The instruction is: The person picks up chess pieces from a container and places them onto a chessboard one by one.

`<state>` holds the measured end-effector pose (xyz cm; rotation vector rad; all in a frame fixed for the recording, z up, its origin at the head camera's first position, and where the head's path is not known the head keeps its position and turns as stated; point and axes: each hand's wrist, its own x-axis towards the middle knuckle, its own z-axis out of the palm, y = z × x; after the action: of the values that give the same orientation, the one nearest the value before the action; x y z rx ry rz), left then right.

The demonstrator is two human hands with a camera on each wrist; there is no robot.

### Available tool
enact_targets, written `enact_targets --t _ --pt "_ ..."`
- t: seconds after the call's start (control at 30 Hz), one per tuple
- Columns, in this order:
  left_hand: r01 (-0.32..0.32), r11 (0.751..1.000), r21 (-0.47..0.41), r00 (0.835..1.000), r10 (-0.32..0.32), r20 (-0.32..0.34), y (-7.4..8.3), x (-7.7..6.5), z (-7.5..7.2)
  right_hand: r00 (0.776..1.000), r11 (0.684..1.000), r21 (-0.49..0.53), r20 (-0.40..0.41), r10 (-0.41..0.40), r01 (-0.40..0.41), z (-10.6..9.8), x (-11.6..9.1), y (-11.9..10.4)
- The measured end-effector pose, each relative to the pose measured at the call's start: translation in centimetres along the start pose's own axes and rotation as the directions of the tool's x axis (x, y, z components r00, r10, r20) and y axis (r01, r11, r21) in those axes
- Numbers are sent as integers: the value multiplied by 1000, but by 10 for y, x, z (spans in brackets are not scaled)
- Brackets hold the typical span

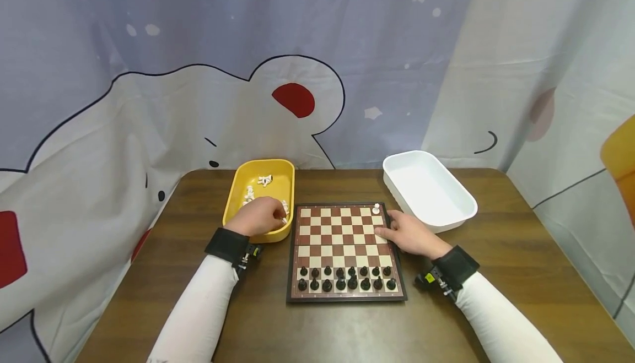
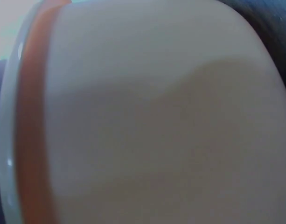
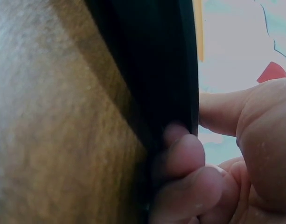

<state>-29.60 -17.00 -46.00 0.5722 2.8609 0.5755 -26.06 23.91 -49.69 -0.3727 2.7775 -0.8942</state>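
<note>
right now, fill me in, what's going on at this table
A person is at a chessboard. Their left hand reaches into a yellow tray among loose white pieces; whether it has picked one up is hard to tell. Their right hand grips the board's right edge, thumb on top. The black pieces stand in two rows on the near side, while one white piece stands in the far right corner.

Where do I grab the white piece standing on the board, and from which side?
Probably best pinched by its upper part, straight from above: the white piece stands upright in the far right corner of the chessboard, with the black pieces all along the near side. The right hand is nearest, but it grips the board's right edge.
</note>
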Motion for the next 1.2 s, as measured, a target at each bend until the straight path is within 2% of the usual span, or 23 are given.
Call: enact_targets --t 0.2,0.43,0.73,0.87,1.2 --pt "-14 1000 25 1000 14 -13 -2 0 0 1000 1000 12 1 -28 28 -1 -1 0" --pt "4 998 55 1000 -3 -31 -3 1 1 999 999 1 0 -32 32 -2 0 -1" --pt "1 996 86 993 9 -115 -2 0 -4 1000 1000 11 -5 -28 28 -2 -1 -2" --pt "3 998 65 988 8 -155 -2 -1 -6 1000 1000 10 -7 -27 27 -2 -1 -2" --pt "-14 1000 14 979 16 -203 -5 -1 -8 1000 999 16 -8 -28 28 0 -1 0"
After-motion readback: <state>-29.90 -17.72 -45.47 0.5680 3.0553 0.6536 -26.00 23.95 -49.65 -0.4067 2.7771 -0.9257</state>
